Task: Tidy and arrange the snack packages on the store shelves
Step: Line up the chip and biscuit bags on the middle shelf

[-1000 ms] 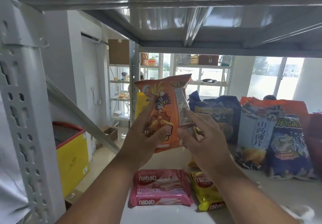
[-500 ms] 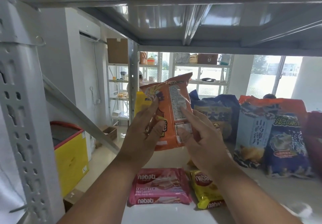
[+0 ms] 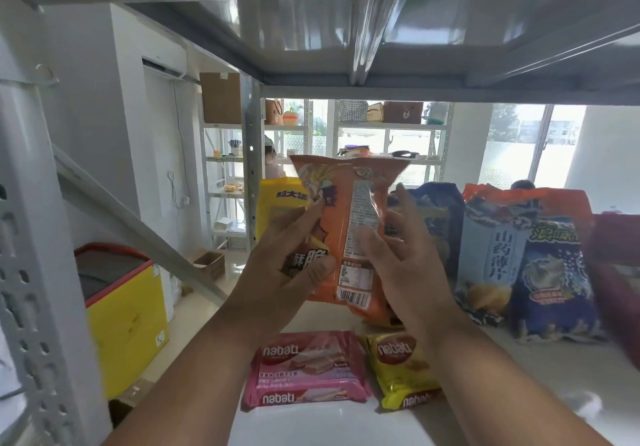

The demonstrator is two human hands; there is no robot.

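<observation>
In the head view, the only one you have, you are holding the orange snack bag (image 3: pixel 349 234) upright in the middle of the frame, raised off the shelf board (image 3: pixel 554 376), its barcoded back panel turned toward you. Your left hand (image 3: pixel 287 265) grips its left edge, the thumb curled across the front low down and the fingers reaching up behind the side; your right hand (image 3: pixel 408 265) lies against its right side with the fingers spread and fairly straight, steadying more than clasping. Some of the job looks done: right of centre a pale blue chip bag (image 3: pixel 491 262) and a dark blue bag (image 3: pixel 554 279) stand upright side by side, touching, with more bags behind them, and a yellow bag (image 3: pixel 277 203) stands just behind your left hand. Plenty is left, I judge: the orange bag has no place yet and faces backward, while the pink wafer pack (image 3: pixel 304 369) and the yellow wafer pack (image 3: pixel 401 369) lie flat near the bottom centre, close beside each other at the front edge, the yellow one skewed.
</observation>
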